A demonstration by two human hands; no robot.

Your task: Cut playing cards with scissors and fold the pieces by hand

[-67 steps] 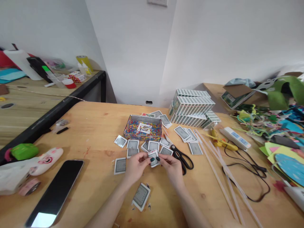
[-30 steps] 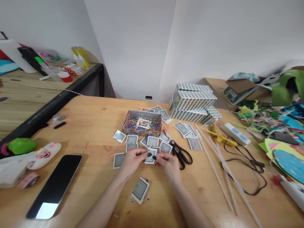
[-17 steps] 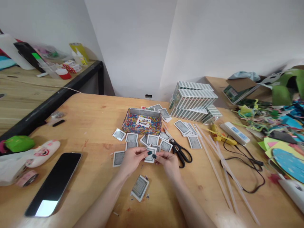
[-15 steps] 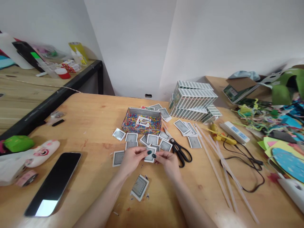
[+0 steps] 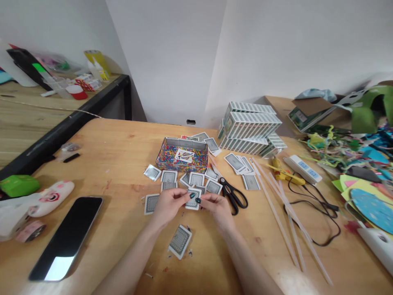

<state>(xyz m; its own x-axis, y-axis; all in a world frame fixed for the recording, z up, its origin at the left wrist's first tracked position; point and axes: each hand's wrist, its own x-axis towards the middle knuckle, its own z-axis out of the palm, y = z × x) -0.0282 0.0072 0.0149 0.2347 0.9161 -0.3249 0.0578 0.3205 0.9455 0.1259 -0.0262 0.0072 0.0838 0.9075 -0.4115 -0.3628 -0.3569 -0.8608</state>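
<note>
Between my two hands is a playing card with a grey patterned back. My left hand pinches its left side, and my right hand pinches the right side. Several more face-down playing cards lie just beyond my fingers. Nearer to me, another card rests on the table among small scraps. Behind the cards stands an open box with a colourful speckled pattern, and a face-up card lies in it. Black-handled scissors lie to the right of my right hand.
Striped card boxes are stacked at the back. On the right lie clear sticks, a yellow glue gun, a power strip and craft scraps. A phone and a soft toy lie on the left.
Both hands keep their pinch on the card, with hardly any movement. The whole view has shifted slightly.
</note>
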